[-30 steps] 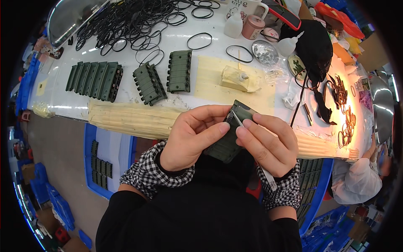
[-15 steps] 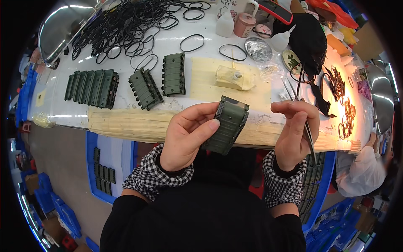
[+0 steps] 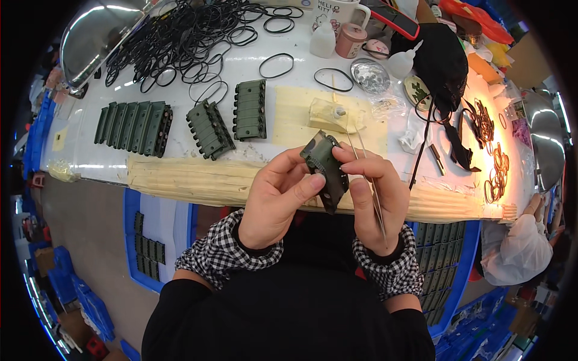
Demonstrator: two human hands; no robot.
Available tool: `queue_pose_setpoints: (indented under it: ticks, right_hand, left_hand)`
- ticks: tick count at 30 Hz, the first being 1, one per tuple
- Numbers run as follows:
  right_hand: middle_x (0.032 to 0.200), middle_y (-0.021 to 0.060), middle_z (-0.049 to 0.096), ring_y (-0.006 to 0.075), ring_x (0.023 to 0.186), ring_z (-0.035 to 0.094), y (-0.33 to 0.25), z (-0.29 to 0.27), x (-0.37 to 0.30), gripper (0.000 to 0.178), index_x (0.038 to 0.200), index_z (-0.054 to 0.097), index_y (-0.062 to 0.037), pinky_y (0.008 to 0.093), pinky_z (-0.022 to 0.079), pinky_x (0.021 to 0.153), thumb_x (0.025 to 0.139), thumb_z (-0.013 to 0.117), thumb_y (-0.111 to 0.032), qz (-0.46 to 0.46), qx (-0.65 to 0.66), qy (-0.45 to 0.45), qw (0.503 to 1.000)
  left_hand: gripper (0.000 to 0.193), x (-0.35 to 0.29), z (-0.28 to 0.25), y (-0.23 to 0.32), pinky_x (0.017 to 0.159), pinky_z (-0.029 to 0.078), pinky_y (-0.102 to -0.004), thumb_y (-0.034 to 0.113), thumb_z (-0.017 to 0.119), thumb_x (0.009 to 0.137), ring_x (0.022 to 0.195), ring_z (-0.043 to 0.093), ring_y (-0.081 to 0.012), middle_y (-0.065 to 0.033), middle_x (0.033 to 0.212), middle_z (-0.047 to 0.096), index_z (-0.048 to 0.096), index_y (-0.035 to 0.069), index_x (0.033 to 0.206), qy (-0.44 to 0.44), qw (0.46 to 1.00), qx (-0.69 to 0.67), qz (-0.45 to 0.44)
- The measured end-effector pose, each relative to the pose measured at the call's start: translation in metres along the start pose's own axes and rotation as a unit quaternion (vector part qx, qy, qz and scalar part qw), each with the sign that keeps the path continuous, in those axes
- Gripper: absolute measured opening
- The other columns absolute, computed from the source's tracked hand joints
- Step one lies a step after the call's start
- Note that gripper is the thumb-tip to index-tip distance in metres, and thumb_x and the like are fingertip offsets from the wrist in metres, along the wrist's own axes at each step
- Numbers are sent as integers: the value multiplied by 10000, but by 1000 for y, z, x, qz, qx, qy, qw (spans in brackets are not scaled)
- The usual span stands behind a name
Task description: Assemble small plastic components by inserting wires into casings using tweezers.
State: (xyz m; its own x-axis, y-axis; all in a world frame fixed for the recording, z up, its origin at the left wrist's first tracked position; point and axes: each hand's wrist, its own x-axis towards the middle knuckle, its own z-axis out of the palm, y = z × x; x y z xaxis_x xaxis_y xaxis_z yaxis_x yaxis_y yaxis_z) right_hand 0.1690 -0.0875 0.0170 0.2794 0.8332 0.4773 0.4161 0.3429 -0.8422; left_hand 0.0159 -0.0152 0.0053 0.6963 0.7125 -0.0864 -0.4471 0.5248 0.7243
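My left hand (image 3: 271, 195) is closed round a dark green plastic chassis (image 3: 325, 163), like a toy tank's, with its thumb on the near side. The piece is tilted above the table's front edge. My right hand (image 3: 385, 195) has slim metal tweezers (image 3: 377, 207) tucked between its fingers and palm, their long ends pointing up and away. Its thumb and forefinger reach the right side of the chassis. Whether they pinch a small part there, I cannot make out. Just beyond lies a tape-wrapped block (image 3: 332, 115) on a yellowish taped patch.
Green ribbed chassis pieces stand in a joined row (image 3: 133, 127), with two shorter groups (image 3: 209, 129) (image 3: 250, 109) beside it. Black rubber loops (image 3: 180, 42) pile at the back left. A mug, bottles and a black bag (image 3: 442, 66) crowd the back right. Blue trays (image 3: 129, 240) flank my lap.
My right hand has moved left, from apart to touching the chassis, tweezers still in it. My left hand has turned and tilted the chassis so its side shows.
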Motion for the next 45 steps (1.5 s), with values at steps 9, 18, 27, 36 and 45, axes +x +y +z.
queue_pose_setpoints:
  ticks: [9,18,27,36,45]
  right_hand:
    - [1135,190,645,241,1069,623,0,2,-1,342,1185,521,27,317,473,907,961,571,-225,85,135,-35,987]
    - [946,143,690,256,840,675,-20,0,6,204,978,678,3,312,530,748,787,736,-34,-46,-72,11,996]
    - [943,131,680,244,804,672,-22,6,8,247,1007,676,8,304,547,690,768,738,4,-97,-132,-12,986]
    - [934,126,678,236,813,668,-16,8,3,224,1017,689,-9,301,540,701,795,721,-14,-50,-71,14,996]
    - [951,112,676,231,830,661,-21,4,6,210,1030,696,-38,295,530,697,822,714,-54,-89,-132,-20,987]
  left_hand:
    - [548,2,0,11,886,488,-256,-4,634,882,1038,567,-132,-105,1134,563,332,28,1339,22,999,5,-33]
    - [531,0,-7,7,911,447,-283,30,633,866,1027,564,-137,-83,1102,595,408,29,1347,52,992,111,12]
    - [521,1,-4,5,886,457,-264,-24,600,869,1026,563,-130,-89,1107,575,392,21,1344,52,990,128,39]
    - [524,1,-7,0,916,462,-274,-37,589,871,1070,561,-147,-101,1143,561,380,22,1348,29,992,117,37]
    - [529,0,-9,-1,931,470,-290,-26,590,879,1090,561,-166,-112,1161,562,370,24,1358,35,994,104,22]
